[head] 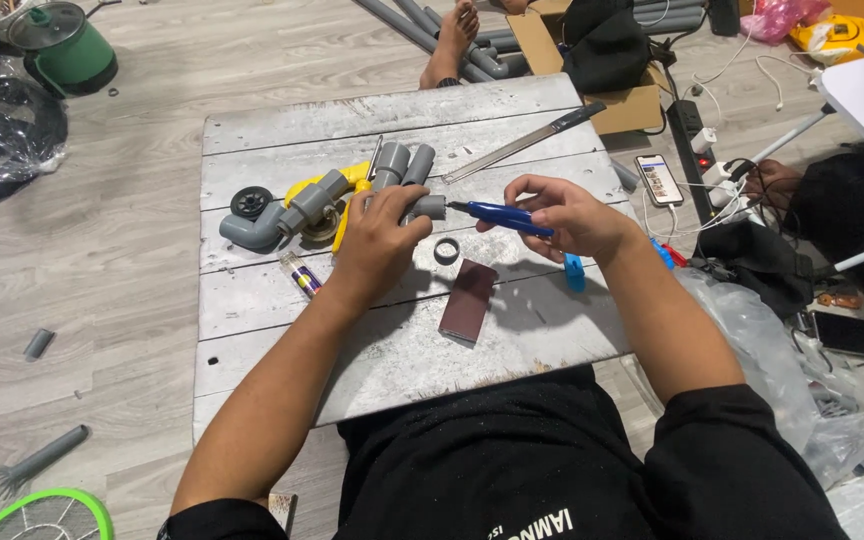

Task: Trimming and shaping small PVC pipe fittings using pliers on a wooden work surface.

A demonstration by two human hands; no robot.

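Left hand (377,240) covers near end of grey pipe fitting (428,207); grip unclear. Blue tool (500,216) rear hidden in right hand (572,215). Green racket (47,515) cut by bottom edge (handle unseen). Phone (659,179) screen too small to read.

On a grey wooden board (392,350) laid on the floor, the left hand (377,240) closes around a short grey pipe piece (428,207), while the right hand (572,215) grips a blue-handled tool (500,216) with its tip at the pipe's end. Left of the hands lies a grey pipe assembly (297,212) with yellow parts. Near the hands sit a small dark ring (446,250) and a brown rectangle (469,300), possibly sandpaper. A long blade (524,143) lies farther off.
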